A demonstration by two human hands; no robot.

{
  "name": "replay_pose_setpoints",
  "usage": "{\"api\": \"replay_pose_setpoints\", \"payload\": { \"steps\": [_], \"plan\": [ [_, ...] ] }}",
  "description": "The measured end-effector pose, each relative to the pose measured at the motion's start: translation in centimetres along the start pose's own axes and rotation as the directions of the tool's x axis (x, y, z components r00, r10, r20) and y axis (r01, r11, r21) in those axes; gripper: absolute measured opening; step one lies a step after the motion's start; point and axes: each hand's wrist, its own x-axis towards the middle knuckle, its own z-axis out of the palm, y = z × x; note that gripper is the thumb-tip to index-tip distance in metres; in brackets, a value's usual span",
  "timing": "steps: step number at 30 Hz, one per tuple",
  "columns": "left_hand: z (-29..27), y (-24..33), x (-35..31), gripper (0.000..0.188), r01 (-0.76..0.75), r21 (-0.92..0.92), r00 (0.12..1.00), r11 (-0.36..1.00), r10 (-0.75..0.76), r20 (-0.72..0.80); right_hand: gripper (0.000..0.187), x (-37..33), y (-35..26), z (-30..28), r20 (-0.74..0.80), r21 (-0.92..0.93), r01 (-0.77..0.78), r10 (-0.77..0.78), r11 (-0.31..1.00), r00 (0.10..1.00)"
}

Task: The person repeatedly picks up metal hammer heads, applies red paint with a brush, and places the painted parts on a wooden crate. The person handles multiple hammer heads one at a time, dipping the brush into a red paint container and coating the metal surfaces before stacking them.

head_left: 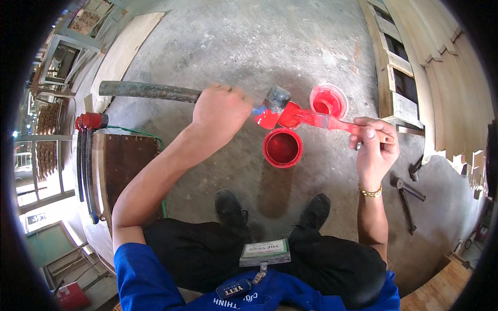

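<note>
In my left hand (220, 110) is a hammer, its long dark handle (150, 91) sticking out to the left. The hammer head (278, 97) is dark at the far end and wet red on the near parts. My right hand (376, 146) grips a flat paintbrush (334, 123) by its handle, with red-soaked bristles touching the head. Just below them on the floor stands an open can (266, 157) with red paint inside and a red rim. Behind the brush sits a pale, red-smeared round tub or lid (343, 98).
Several hammers with red heads (94, 121) lean by a brown wooden box (129, 165) at left. Unpainted hammers (407, 189) lie on the concrete floor (228, 46) at right. Stacked boards (441, 67) and a wooden pallet (404, 106) line the right side. My shoes (230, 208) flank the can's shadow.
</note>
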Motion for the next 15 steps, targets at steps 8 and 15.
{"api": "replay_pose_setpoints", "payload": {
  "steps": [8,15],
  "plan": [
    [-0.6,2.6,0.9,0.013,-0.07,-0.006,0.966,0.998,0.069,0.251,0.011,0.6,0.5,4.5,0.432,-0.386,0.403,-0.224,0.83,0.874],
    [0.4,2.3,0.3,0.009,-0.027,0.021,0.976,0.999,0.022,0.218,0.014,-0.5,0.9,4.6,0.545,-0.401,0.451,-0.188,0.798,0.817]
  ]
}}
